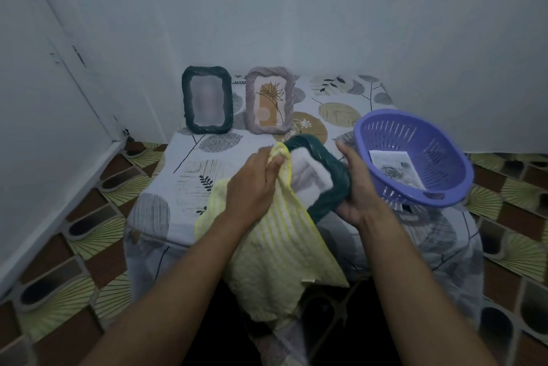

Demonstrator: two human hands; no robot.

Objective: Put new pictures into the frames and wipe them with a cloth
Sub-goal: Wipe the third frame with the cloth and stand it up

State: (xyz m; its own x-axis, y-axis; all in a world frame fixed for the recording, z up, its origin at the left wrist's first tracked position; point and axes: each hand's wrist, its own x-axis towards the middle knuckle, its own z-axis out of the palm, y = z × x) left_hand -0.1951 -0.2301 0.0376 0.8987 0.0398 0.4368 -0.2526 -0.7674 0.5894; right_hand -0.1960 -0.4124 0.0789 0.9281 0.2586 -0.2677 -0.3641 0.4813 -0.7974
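1. Right hand (357,187) is clamped on the right rim of a dark green frame (332,170), holding it clear of the table (184,185). Judged reason: lifted and steadied so the other hand can press against it.
2. Left hand (255,185) is closed on a bunch of yellow cloth (278,235), pressing it to the frame's left edge; the rest of the cloth hangs down toward the lap. Hands are near each other, one on each side of the frame.
3. Frame orientation: face tilted up toward the wearer. Long axis runs from upper left, away from the body, to lower right. Its centre reads pale; picture content cannot be told.
4. Two other frames stand upright at the back, facing the wearer: a dark one (206,99) on the left, a mauve one (269,100) with a plant print just beside it.
5. Purple basket (412,158) sits at right, touching the holding hand's side, with a printed sheet (394,165) inside, likely kept within reach.
6. Judgement: wiping step under way on this frame.
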